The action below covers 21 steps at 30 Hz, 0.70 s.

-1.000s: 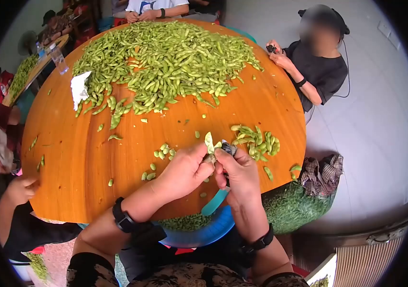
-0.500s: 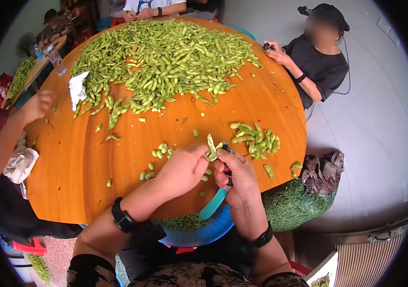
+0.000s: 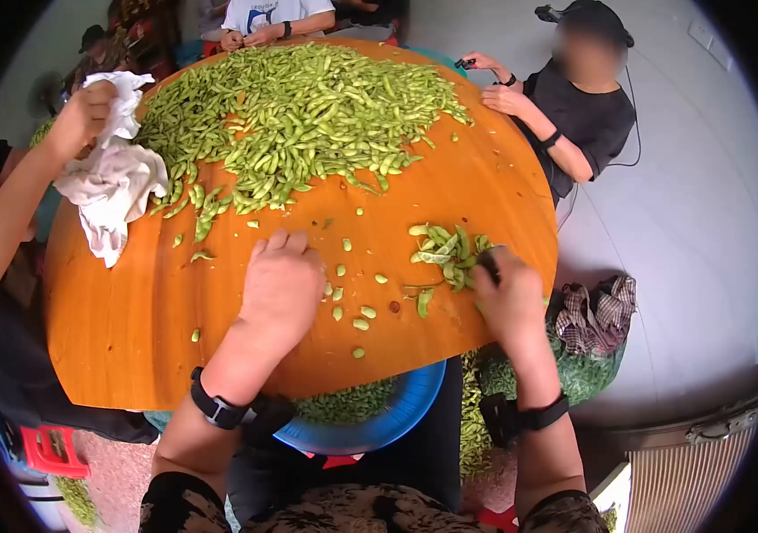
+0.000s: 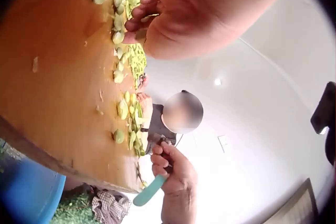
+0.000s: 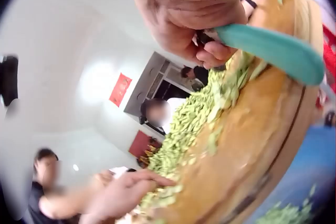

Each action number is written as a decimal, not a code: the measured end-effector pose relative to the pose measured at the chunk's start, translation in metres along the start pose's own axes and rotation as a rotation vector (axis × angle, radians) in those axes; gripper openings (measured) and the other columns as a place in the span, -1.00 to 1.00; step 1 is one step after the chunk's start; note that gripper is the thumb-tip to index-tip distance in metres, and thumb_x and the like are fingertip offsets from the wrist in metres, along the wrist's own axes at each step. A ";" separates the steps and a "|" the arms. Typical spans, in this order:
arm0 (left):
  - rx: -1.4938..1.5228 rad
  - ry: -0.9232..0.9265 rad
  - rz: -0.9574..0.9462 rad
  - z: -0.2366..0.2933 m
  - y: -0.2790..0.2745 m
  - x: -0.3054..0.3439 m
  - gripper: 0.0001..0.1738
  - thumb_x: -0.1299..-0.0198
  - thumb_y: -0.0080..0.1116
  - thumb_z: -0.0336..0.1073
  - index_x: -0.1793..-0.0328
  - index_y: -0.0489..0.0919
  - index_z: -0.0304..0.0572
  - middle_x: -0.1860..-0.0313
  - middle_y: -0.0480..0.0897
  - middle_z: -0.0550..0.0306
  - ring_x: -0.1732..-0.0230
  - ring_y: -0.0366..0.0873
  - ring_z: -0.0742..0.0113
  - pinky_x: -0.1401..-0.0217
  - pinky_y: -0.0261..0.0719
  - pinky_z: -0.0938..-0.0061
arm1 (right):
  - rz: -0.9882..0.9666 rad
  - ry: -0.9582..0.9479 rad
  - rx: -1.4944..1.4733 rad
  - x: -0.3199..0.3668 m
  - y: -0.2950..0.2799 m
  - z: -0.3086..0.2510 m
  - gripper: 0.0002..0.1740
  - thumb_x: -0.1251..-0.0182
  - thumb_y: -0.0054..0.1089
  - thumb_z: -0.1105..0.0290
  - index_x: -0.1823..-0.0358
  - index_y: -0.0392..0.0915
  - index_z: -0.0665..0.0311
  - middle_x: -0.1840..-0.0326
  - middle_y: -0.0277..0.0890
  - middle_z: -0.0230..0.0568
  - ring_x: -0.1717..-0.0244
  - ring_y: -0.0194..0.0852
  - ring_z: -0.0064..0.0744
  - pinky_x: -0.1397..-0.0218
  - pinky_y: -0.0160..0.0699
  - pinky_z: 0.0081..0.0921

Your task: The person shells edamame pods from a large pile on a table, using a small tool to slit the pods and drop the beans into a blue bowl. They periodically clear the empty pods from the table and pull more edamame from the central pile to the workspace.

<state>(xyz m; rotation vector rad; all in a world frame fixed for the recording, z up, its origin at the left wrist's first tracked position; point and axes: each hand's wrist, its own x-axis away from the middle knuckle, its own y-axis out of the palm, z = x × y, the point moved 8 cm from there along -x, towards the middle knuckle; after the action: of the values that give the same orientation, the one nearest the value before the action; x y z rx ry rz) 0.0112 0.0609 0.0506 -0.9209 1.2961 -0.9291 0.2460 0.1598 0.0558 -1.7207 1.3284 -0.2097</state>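
My left hand [image 3: 285, 280] is low over the wooden table [image 3: 139, 329], left of the loose shelled beans [image 3: 368, 312]. Its fingers bend loosely; in the right wrist view the index finger reaches beans on the tabletop. My right hand [image 3: 512, 289] is at the right edge of a small heap of green bean pods [image 3: 436, 244]. Curled in that hand is a tool with a flat teal handle [image 5: 273, 50], which sticks out below the palm; its dark working end is mostly hidden by the fingers.
A large mound of pods [image 3: 308, 124] covers the far side. Below the near edge is a blue basin [image 3: 428, 400] of beans. At left a person's hand [image 3: 86, 111] lifts white cloth [image 3: 117, 191]. Another person [image 3: 583, 115] sits at right, above a filled green bag [image 3: 596, 377].
My hands have parted: the left moved left and the right moved right to the small heap. The opened pod is no longer between them. The person at left has raised white cloth over the table.
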 end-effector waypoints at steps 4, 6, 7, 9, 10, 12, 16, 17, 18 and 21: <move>-0.037 -0.013 0.052 0.000 -0.013 0.000 -0.90 -0.01 0.17 -0.43 0.32 0.60 -0.27 0.15 0.58 -0.01 0.05 0.49 0.02 -0.03 0.47 0.22 | -0.128 -0.268 0.064 0.022 0.036 -0.051 -0.75 -0.13 0.21 0.36 0.20 0.44 0.30 0.32 0.54 0.06 0.26 0.55 0.12 0.22 0.56 -0.13; 0.074 -0.007 0.035 0.008 -0.019 -0.001 -0.85 -0.04 0.18 -0.40 0.25 0.60 -0.28 0.08 0.58 -0.03 0.00 0.49 0.00 -0.06 0.47 0.20 | -0.159 -0.263 0.117 0.018 0.039 -0.042 -0.79 -0.15 0.17 0.39 0.22 0.43 0.29 0.34 0.54 0.05 0.28 0.56 0.09 0.24 0.57 -0.14; 0.193 -0.004 0.018 0.012 -0.020 -0.003 -0.80 -0.06 0.19 -0.37 0.18 0.60 -0.28 0.01 0.58 -0.06 -0.04 0.48 -0.03 -0.10 0.48 0.19 | -0.195 -0.257 0.177 0.013 0.044 -0.035 -0.83 -0.16 0.13 0.42 0.24 0.42 0.28 0.35 0.54 0.03 0.30 0.58 0.06 0.27 0.58 -0.14; 0.198 -0.003 0.006 0.021 -0.018 -0.008 -0.77 -0.08 0.20 -0.37 0.13 0.59 -0.27 -0.02 0.57 -0.07 -0.07 0.47 -0.05 -0.11 0.48 0.18 | -0.114 -0.181 0.368 -0.005 0.039 -0.008 -0.91 -0.17 0.03 0.49 0.27 0.44 0.26 0.41 0.55 0.04 0.45 0.60 -0.01 0.44 0.59 -0.16; 0.213 0.008 -0.002 0.027 -0.015 -0.012 -0.74 -0.09 0.20 -0.37 0.08 0.58 -0.26 -0.05 0.56 -0.09 -0.10 0.47 -0.07 -0.13 0.49 0.17 | -0.076 -0.172 0.385 -0.011 0.036 0.005 -0.91 -0.18 0.03 0.49 0.28 0.44 0.27 0.42 0.55 0.05 0.45 0.60 0.01 0.44 0.59 -0.16; 0.227 -0.001 0.001 0.033 0.000 -0.022 -0.73 -0.08 0.20 -0.39 0.05 0.58 -0.24 -0.04 0.56 -0.09 -0.11 0.47 -0.08 -0.12 0.50 0.18 | -0.031 -0.177 0.397 -0.018 0.030 0.004 -0.92 -0.19 0.02 0.48 0.29 0.44 0.27 0.42 0.55 0.05 0.46 0.59 0.03 0.44 0.59 -0.15; 0.285 0.037 -0.059 0.041 0.029 -0.026 -0.79 -0.09 0.20 -0.39 0.12 0.58 -0.20 0.11 0.56 -0.05 0.02 0.51 -0.10 -0.02 0.54 0.16 | -0.100 -0.317 0.244 0.003 0.039 -0.038 -0.90 -0.22 0.02 0.47 0.24 0.45 0.28 0.40 0.53 0.03 0.46 0.59 0.03 0.44 0.60 -0.15; 0.289 0.077 -0.093 0.046 0.033 -0.023 -0.82 -0.10 0.19 -0.39 0.15 0.58 -0.19 0.17 0.55 -0.04 0.08 0.53 -0.10 0.02 0.55 0.16 | -0.190 -0.362 0.193 0.010 0.047 -0.043 -0.88 -0.22 0.02 0.46 0.22 0.45 0.29 0.39 0.51 0.03 0.47 0.58 0.04 0.44 0.60 -0.16; 0.363 0.095 -0.102 0.053 0.025 -0.019 -0.87 -0.08 0.16 -0.42 0.21 0.57 -0.20 0.23 0.53 -0.02 0.14 0.53 -0.08 0.08 0.56 0.16 | -0.186 -0.369 0.187 0.011 0.044 -0.044 -0.88 -0.22 0.02 0.46 0.22 0.45 0.29 0.39 0.51 0.03 0.47 0.58 0.04 0.44 0.60 -0.16; 0.399 0.051 -0.149 0.048 0.017 -0.031 -0.84 -0.04 0.14 -0.48 0.21 0.57 -0.22 0.21 0.54 -0.04 0.13 0.54 -0.07 0.06 0.55 0.16 | -0.254 -0.338 0.219 0.016 0.048 -0.037 -0.81 -0.18 0.05 0.50 0.16 0.44 0.30 0.37 0.48 -0.03 0.45 0.59 -0.03 0.44 0.60 -0.23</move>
<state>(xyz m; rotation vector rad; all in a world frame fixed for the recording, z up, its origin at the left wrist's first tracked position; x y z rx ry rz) 0.0584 0.0972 0.0486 -0.6894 1.0410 -1.2805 0.1972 0.1268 0.0348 -1.6476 0.8113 -0.1906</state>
